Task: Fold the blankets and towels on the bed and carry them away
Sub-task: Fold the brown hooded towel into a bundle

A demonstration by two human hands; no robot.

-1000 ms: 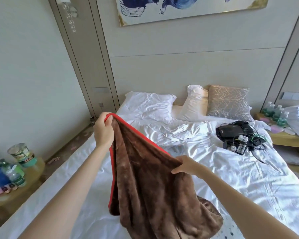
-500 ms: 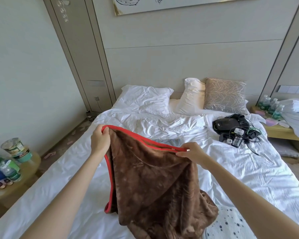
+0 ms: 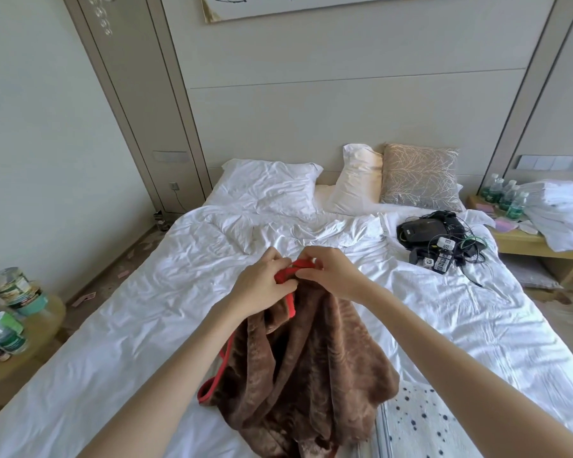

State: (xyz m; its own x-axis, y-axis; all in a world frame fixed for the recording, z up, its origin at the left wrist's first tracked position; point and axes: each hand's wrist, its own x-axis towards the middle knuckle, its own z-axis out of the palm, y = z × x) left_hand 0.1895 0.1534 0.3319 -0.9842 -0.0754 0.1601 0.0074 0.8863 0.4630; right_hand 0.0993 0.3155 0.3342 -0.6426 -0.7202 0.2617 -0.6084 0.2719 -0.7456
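A brown fleece blanket [image 3: 311, 368] with red edging hangs over the white bed [image 3: 139, 319], its lower part bunched on the sheet. My left hand [image 3: 262, 285] and my right hand [image 3: 331, 272] are side by side above the middle of the bed, both pinching the red edge with the two corners brought together. A white towel with dark spots [image 3: 420, 424] lies on the bed at the lower right, partly under the blanket.
A black bag with cables and small devices [image 3: 440, 239] lies on the right of the bed. Three pillows [image 3: 268, 186] rest at the headboard. The right nightstand [image 3: 530, 239] holds bottles and white linen. A round side table [image 3: 20, 342] with bottles stands at the left.
My hands were apart holding the blanket spread; they have come together, joining the red-edged corners, and dropped lower over the bed.
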